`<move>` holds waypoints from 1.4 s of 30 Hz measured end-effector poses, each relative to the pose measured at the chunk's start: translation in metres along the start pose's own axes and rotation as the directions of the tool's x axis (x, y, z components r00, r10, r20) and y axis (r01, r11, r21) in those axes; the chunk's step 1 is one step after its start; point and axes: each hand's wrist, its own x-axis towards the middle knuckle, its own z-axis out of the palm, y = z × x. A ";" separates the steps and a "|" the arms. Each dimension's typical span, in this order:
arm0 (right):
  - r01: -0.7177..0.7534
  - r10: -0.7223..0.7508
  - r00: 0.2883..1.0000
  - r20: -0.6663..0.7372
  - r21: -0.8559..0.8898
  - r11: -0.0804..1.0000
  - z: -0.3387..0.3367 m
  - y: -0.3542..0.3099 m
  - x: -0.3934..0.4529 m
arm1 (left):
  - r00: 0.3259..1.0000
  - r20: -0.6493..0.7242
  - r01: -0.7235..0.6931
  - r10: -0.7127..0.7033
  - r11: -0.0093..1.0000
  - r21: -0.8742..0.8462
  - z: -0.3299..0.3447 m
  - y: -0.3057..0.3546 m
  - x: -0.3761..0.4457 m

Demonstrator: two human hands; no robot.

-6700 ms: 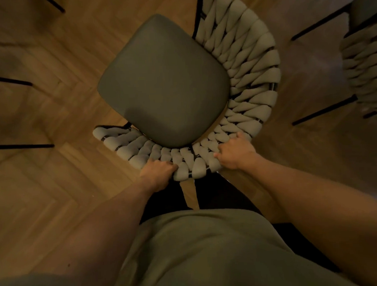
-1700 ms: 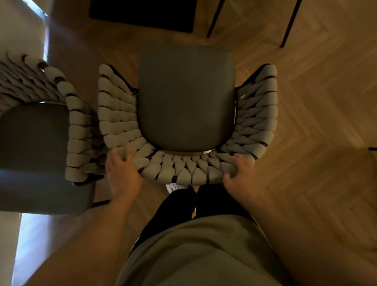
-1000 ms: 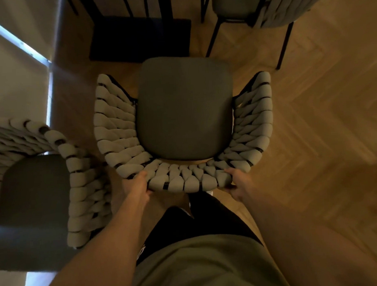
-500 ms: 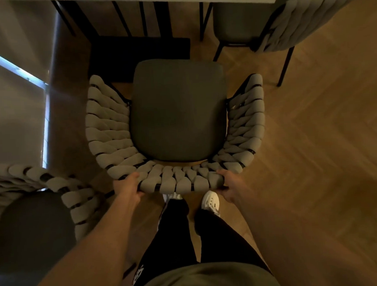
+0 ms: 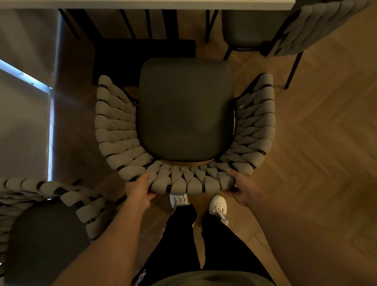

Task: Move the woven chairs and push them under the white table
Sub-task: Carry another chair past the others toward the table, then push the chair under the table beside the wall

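Observation:
A woven chair (image 5: 185, 112) with a dark grey seat and a beige braided back stands in front of me, its seat facing the white table (image 5: 146, 1) whose edge runs along the top. My left hand (image 5: 139, 193) grips the left end of the curved backrest, thumb on top. At the right end, my right hand (image 5: 241, 191) grips the backrest from outside. The seat's front edge is still short of the table edge.
A second woven chair (image 5: 46, 218) stands at the lower left, close to my left arm. A third woven chair (image 5: 320, 26) sits at the table's right corner, seat partly under it. Black table legs and a dark base (image 5: 142, 52) lie under the table. Herringbone wood floor (image 5: 323, 137) stretches to the right.
Over the frames I carried the chair round from open floor toward the table. In the last second the table edge has come into view and the chair has moved closer to it.

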 end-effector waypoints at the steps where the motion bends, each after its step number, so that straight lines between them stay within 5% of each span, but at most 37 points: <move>1: 0.010 -0.010 1.000 0.012 0.003 1.000 -0.001 0.001 -0.003 | 1.000 0.006 0.025 -0.025 1.000 0.002 -0.003 0.001 0.000; 11: 0.075 -0.064 0.994 0.092 -0.124 0.989 -0.019 0.005 -0.029 | 0.998 0.053 0.022 -0.019 0.999 -0.047 -0.021 -0.010 -0.026; 21: 0.088 0.035 0.973 0.227 -0.509 0.856 -0.016 0.030 -0.046 | 0.999 -0.046 0.008 -0.014 0.991 -0.136 -0.046 -0.047 -0.057; 36: 0.196 0.137 0.942 0.306 -0.835 0.514 0.128 0.081 -0.085 | 0.984 -0.169 -0.012 -0.058 0.921 -0.388 -0.163 -0.078 -0.055; 42: 0.378 0.126 0.903 0.411 -0.899 0.220 0.206 0.119 -0.100 | 0.932 -0.349 -0.131 0.095 0.988 -0.082 -0.209 -0.068 -0.050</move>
